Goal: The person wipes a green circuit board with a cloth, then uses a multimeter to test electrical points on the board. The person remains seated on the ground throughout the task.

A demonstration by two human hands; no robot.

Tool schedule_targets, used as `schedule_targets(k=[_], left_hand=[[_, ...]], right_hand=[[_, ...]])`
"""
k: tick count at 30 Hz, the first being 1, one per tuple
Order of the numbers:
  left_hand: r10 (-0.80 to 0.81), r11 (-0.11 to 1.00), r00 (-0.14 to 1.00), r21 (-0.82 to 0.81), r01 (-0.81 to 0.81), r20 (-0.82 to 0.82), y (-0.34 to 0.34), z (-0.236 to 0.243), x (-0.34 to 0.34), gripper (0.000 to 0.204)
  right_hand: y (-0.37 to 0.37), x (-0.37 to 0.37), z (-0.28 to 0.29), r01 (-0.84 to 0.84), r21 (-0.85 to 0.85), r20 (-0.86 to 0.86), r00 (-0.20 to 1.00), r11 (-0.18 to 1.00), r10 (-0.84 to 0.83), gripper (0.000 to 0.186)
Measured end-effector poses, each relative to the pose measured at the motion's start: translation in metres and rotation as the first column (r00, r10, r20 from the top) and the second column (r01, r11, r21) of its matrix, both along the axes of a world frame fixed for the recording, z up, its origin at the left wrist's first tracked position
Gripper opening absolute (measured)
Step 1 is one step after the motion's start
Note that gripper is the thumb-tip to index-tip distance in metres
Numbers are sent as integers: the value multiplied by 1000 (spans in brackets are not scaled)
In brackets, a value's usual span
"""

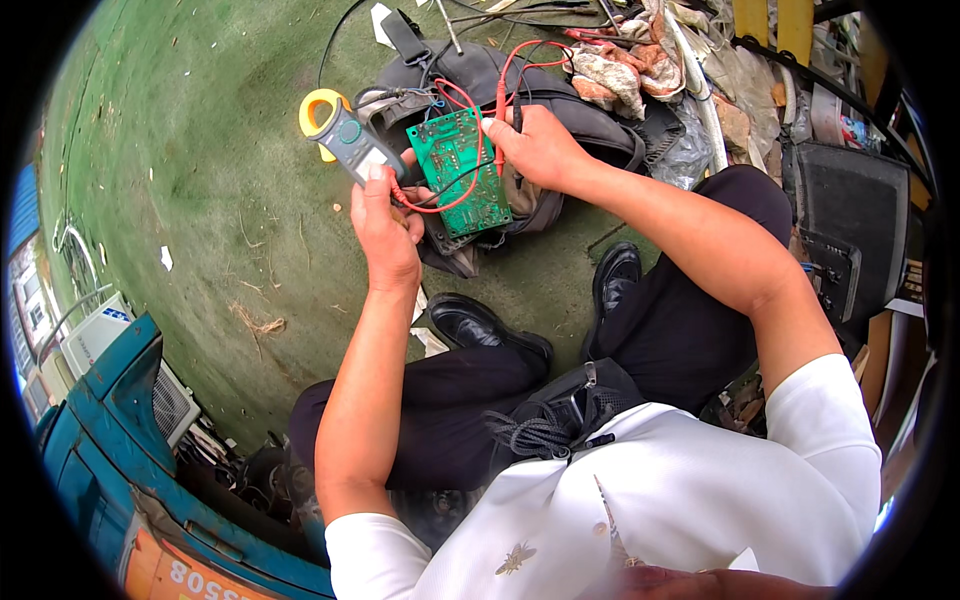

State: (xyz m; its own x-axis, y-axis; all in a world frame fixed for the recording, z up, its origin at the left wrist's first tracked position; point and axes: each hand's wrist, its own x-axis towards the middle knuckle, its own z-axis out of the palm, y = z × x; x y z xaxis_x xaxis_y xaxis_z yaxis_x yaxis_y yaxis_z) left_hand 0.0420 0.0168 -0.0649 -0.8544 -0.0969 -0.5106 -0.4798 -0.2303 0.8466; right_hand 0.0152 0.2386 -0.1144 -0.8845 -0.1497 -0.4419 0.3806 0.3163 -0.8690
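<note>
My left hand [385, 225] is closed round a grey clamp meter [358, 145] with a yellow jaw, its thumb on the meter's face. Some left fingers reach the edge of a green circuit board [460, 190]; whether they also grip it is hidden. The board lies tilted over a dark backpack [545, 85]. My right hand [538, 148] is closed on a red test probe [500, 110] and a black test probe [517, 115] beside the board's right edge. Red test leads [455, 205] loop across the board from the meter.
Crumpled stained cloths [620, 75] and clear plastic sheeting [690, 145] lie right of the backpack. A dark panel [850, 220] stands at the far right. A teal metal machine [110, 400] fills the lower left. My black shoes [480, 325] rest on the green floor [230, 190].
</note>
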Motion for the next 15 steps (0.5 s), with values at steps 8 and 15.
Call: schedule_targets(k=[8,15], left_hand=[[-14,1000,1000,11,14,5,1,-1,2,36],[-19,1000,1000,-24,19,-20,3,-2,2,41]], right_hand=[[1,-1,-4,83,49,45,995,995,-86,43],[1,-5,14,389,-155,-37,916,908,-399,32]])
